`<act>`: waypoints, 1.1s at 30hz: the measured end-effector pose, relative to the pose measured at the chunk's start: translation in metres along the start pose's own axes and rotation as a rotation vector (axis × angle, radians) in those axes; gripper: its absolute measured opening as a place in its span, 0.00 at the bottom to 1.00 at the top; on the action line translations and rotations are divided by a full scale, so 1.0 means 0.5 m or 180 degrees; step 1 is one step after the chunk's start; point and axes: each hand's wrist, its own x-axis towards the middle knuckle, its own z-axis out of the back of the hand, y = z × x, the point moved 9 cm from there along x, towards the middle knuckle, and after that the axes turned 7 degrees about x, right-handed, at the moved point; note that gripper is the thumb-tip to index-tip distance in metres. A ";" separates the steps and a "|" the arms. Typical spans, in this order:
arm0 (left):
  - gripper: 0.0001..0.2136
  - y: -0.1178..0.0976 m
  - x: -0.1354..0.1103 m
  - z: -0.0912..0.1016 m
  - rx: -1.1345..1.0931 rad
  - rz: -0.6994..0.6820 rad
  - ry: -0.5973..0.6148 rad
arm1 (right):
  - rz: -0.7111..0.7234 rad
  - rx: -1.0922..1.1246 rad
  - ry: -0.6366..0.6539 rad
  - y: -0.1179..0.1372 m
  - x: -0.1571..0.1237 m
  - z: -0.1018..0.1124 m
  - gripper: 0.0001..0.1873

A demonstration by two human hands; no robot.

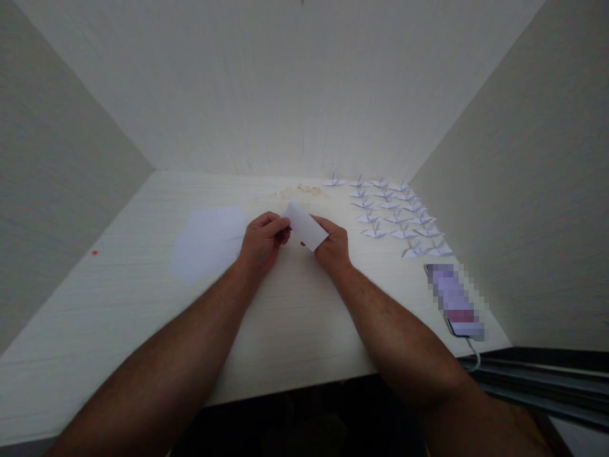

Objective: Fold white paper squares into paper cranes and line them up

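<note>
Both hands hold one folded piece of white paper a little above the pale wooden desk, near its middle. My left hand pinches the paper's left end with curled fingers. My right hand grips its right end from below, fingers closed round it. The paper is a narrow folded strip, tilted down to the right.
A stack of flat white sheets lies left of my hands. Several small folded paper cranes stand in rows at the back right. A phone with a cable lies at the right edge. Walls enclose the desk on three sides.
</note>
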 end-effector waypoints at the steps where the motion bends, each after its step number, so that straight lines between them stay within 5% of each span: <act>1: 0.10 0.000 0.001 0.002 -0.0002 -0.0015 -0.0036 | -0.0023 0.0101 0.0047 0.000 0.000 -0.004 0.18; 9: 0.10 -0.008 0.009 0.031 0.0072 -0.0201 -0.0430 | -0.0595 0.1233 -0.0048 -0.038 0.014 0.013 0.21; 19: 0.09 -0.019 -0.015 -0.011 0.1476 -0.0261 -0.0009 | -0.0873 0.0072 0.0180 -0.036 0.017 0.010 0.15; 33: 0.09 -0.010 -0.011 -0.008 0.1494 -0.0189 0.0073 | -0.1043 0.0591 0.0172 -0.058 0.017 0.015 0.15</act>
